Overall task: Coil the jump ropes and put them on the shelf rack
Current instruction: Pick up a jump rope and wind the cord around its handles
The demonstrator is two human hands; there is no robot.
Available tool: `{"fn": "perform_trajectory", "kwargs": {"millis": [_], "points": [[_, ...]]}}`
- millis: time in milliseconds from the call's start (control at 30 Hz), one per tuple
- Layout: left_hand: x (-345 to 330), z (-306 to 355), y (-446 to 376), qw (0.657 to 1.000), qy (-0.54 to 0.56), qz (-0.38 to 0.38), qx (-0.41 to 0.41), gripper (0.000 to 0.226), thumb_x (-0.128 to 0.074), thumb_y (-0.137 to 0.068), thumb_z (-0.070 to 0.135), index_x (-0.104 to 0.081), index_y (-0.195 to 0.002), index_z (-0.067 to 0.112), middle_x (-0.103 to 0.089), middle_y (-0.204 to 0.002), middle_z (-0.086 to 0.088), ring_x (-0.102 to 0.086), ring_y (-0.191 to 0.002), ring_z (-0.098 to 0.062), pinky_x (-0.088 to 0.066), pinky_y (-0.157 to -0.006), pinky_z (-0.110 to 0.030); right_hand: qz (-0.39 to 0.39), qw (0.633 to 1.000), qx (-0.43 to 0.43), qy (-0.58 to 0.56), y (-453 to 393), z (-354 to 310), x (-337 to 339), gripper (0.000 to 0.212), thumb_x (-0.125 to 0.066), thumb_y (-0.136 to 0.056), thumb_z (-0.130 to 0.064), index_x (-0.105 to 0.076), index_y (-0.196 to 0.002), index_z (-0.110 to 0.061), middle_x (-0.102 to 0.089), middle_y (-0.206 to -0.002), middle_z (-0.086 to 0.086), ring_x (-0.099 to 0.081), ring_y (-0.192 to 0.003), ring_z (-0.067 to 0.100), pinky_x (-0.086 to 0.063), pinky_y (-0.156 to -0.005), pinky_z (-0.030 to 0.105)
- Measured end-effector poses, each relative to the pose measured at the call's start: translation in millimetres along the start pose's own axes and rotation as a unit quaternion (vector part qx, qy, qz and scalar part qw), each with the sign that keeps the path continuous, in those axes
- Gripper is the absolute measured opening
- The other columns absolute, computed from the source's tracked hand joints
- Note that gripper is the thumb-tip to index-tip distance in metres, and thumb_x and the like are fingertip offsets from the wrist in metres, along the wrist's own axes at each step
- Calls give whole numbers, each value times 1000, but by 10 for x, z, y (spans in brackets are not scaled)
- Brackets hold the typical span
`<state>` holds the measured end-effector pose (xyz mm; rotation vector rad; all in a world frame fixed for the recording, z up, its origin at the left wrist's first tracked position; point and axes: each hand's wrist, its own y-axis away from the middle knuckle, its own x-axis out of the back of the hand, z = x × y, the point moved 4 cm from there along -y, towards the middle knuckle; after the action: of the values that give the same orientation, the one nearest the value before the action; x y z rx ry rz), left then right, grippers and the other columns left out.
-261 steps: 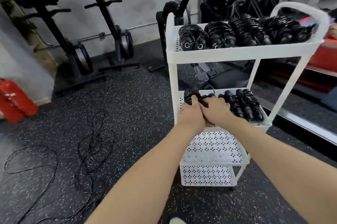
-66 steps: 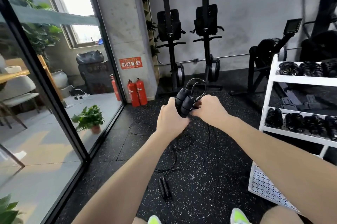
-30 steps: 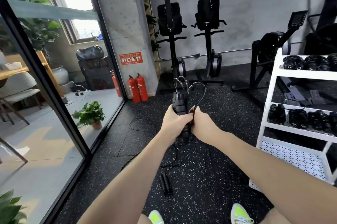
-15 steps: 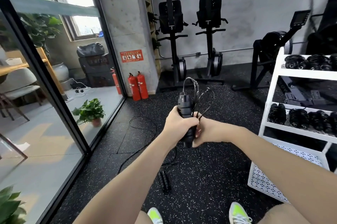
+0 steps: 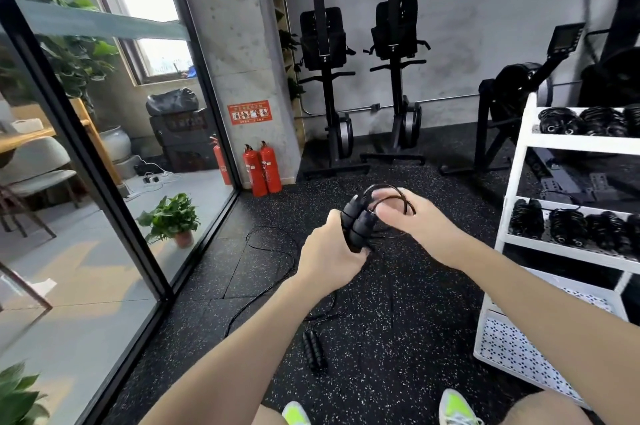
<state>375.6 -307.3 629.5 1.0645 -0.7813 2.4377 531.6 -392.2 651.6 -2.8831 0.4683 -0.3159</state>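
Note:
My left hand [image 5: 329, 260] grips the two black handles [image 5: 356, 225] of a jump rope, held side by side and pointing up. My right hand [image 5: 417, 224] sits just right of the handles with the thin black cord [image 5: 394, 192] looped over its blurred fingers. The rest of that cord hangs toward the floor. A second jump rope [image 5: 313, 350] lies on the dark floor below my hands, its cord trailing left. The white shelf rack [image 5: 516, 182] stands at the right, with coiled ropes [image 5: 568, 229] on its top and middle shelves.
A glass wall [image 5: 104, 165] runs along the left. Two red fire extinguishers [image 5: 261, 168] stand at a concrete pillar. Black exercise machines [image 5: 398, 78] line the back wall. My shoes [image 5: 453, 407] show at the bottom edge.
My right hand has swung up and to the right of the handles, carrying a loop of cord. The handles in my left hand tilted slightly right.

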Motion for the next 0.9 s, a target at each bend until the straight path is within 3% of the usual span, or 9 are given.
{"fn": "perform_trajectory", "kwargs": {"millis": [33, 100, 167, 267, 333, 433, 533, 700, 900], "points": [[-19, 3, 6, 1000, 22, -6, 0, 46, -79, -79, 41, -39, -97, 26, -64, -86, 8, -65, -82, -23, -49, -68, -36, 36, 999, 29, -10, 7, -92, -6, 28, -68, -96, -29, -68, -110, -5, -75, -91, -2, -71, -86, 10, -52, -80, 21], [-19, 30, 21, 997, 83, -7, 3, 49, -83, -76, 41, -42, -97, 25, -64, -90, 10, -63, -81, -12, -45, -64, -31, 87, 993, 56, -48, 3, -162, 3, 44, -61, -99, -34, -62, -84, 6, -60, -59, 1, -60, -54, 19, -53, -64, 28], [-7, 70, 17, 994, 113, -4, -7, 47, -85, -74, 39, -46, -96, 24, -62, -93, 9, -59, -83, -8, -42, -65, -27, 99, 992, 58, -59, -11, -204, -12, 46, -62, -98, -39, -55, -77, 1, -42, -51, 0, -41, -43, 19, -48, -49, 35], [-50, 85, 17, 972, 223, -67, 32, 42, -87, -72, 33, -53, -94, 23, -62, -88, 8, -58, -76, -10, -43, -66, -27, 85, 993, 41, -66, -43, -198, -49, 49, -62, -94, -49, -57, -88, -1, -37, -55, -2, -33, -42, 14, -34, -44, 28], [-115, 95, 46, 902, 403, -142, 66, 42, -88, -67, 26, -58, -95, 17, -59, -79, 3, -55, -69, -15, -46, -66, -29, 57, 996, 27, -59, -56, -194, -97, 53, -66, -90, -51, -58, -105, -1, -44, -64, -2, -39, -48, 11, -34, -44, 27], [-148, 128, 77, 760, 601, -236, 79, 41, -81, -65, 16, -59, -100, 10, -55, -76, -4, -48, -63, -16, -46, -54, -28, 22, 1000, -10, -5, -64, -148, -179, 55, -78, -78, -49, -57, -123, -26, -59, -92, -5, -54, -71, 8, -42, -51, 25], [-123, 207, 123, 650, 672, -346, 77, 52, -79, -65, 15, -54, -109, 5, -54, -85, -5, -50, -69, -15, -48, -58, -27, -9, 997, -24, -75, -77, -119, -187, 47, -79, -77, -41, -64, -114, -16, -62, -85, -5, -54, -68, 8, -39, -53, 24], [-66, 188, 115, 664, 624, -409, 40, 56, -63, -75, 14, -51, -127, 0, -59, -107, -14, -59, -93, -28, -51, -91, -46, -48, 988, -49, -137, -97, -74, -146, 31, -79, -77, -32, -64, -95, -12, -52, -62, 2, -45, -50, 13, -31, -54, 29], [-120, 192, 108, 627, 658, -411, 67, 62, -74, -72, 18, -51, -128, 1, -60, -104, -14, -61, -89, -29, -52, -90, -48, -45, 989, -54, -131, -121, -36, -128, 27, -83, -71, -33, -65, -85, -18, -52, -64, -2, -45, -54, 9, -31, -55, 27]]}}
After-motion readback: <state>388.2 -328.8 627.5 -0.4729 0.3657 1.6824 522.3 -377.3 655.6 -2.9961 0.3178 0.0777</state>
